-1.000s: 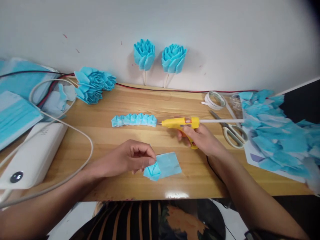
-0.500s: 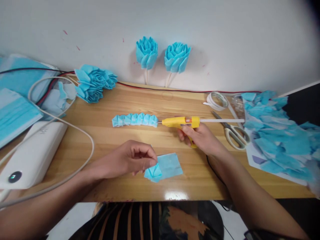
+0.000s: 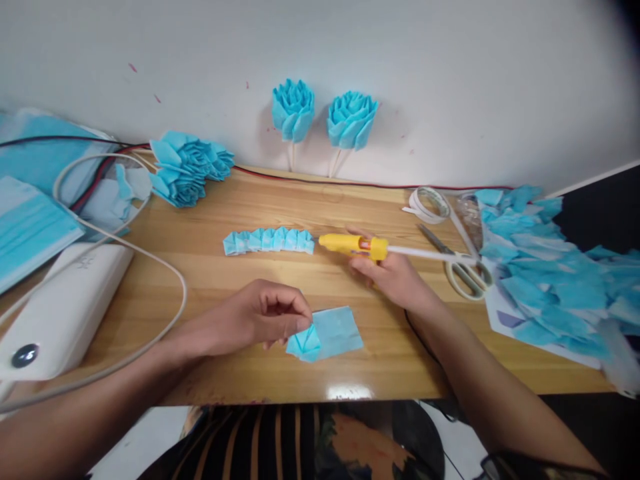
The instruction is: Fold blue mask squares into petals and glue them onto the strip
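Note:
My right hand [image 3: 397, 277] is wrapped around a yellow hot glue gun [image 3: 350, 245], with a long white glue stick [image 3: 433, 255] sticking out of its back. The nozzle points left, at the right end of a row of folded light-blue petals [image 3: 267, 241] on the table. My left hand [image 3: 273, 313] is closed in a pinch at the top corner of a folded blue petal [image 3: 304, 345]. Under that petal lies a flat blue rectangle of mask fabric [image 3: 340, 331].
Two finished blue flowers [image 3: 294, 110] on sticks lean against the wall; more flowers [image 3: 187, 167] lie at left. Blue masks [image 3: 35, 217], a white power bank [image 3: 67, 310] and a looping cable [image 3: 175, 270] fill the left. Scissors [image 3: 467, 275], tape [image 3: 427, 205] and piled blue pieces [image 3: 555, 287] are at right.
My right hand has tilted the glue gun, so its body is rolled and the glue stick slopes downward to the right. My left hand and the petal row have barely moved.

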`<state>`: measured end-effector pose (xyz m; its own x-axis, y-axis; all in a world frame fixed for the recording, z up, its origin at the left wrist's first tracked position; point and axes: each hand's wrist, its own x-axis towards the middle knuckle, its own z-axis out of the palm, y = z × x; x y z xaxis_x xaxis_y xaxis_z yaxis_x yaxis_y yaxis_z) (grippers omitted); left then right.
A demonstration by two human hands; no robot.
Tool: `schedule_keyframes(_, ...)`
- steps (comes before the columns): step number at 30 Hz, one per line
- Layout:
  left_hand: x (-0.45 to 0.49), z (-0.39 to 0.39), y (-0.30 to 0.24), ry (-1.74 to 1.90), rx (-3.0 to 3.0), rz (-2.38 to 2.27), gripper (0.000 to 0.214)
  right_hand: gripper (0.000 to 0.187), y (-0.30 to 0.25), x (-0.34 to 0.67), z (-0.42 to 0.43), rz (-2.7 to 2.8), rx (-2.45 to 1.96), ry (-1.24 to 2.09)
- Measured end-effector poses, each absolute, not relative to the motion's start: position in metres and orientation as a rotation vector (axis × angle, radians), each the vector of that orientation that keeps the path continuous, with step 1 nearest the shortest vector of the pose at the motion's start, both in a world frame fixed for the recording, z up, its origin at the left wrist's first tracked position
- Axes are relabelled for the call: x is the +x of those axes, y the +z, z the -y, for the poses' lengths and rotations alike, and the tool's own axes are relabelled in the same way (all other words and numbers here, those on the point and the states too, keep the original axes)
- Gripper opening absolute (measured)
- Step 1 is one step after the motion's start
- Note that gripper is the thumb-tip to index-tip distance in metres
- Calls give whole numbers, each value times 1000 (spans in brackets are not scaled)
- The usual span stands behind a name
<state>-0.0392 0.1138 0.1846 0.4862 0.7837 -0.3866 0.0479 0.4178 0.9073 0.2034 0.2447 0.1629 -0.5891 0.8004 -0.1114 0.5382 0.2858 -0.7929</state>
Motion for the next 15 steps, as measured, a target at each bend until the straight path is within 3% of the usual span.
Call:
schedule_keyframes(5, -40, -115, 181, 581, 1068, -977, 23, 67, 171, 204, -231, 2612, -1012, 611)
schedule_keyframes(12, -42, -117, 175, 718, 1062, -1084, 24, 63, 170, 255, -229, 2757, -1140, -32)
schedule_keyframes(15, -41, -121, 170, 878, 1041, -1141, 25, 60, 170, 301, -238, 2843, -1267, -163)
